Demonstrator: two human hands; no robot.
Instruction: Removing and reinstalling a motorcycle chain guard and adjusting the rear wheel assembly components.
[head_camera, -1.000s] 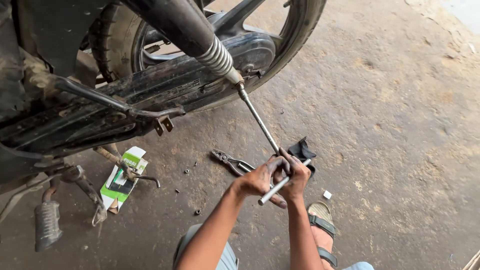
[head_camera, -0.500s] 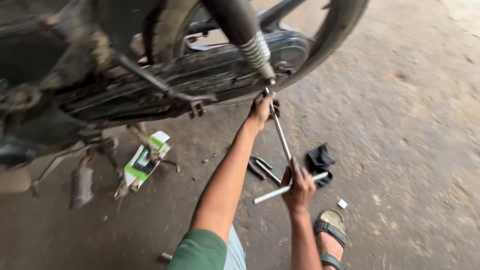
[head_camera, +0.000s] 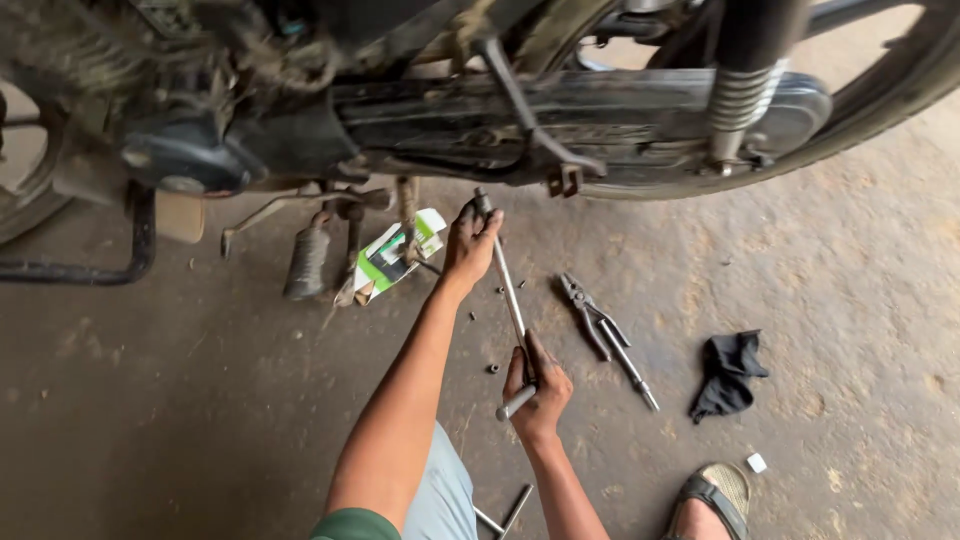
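Since before, the wrench (head_camera: 508, 290) moved left; left hand (head_camera: 470, 243) steadies its socket end, right hand (head_camera: 535, 385) grips the crossbar.

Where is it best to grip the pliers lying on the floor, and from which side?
Grip the pliers by the two long handles, from above at the lower-right end. They lie flat on the floor, jaws pointing up-left toward the motorcycle, handles free.

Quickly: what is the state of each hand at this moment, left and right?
Left hand: closed around the upper end of the long silver metal T-handle wrench.
Right hand: closed on the same wrench's lower crossbar end.
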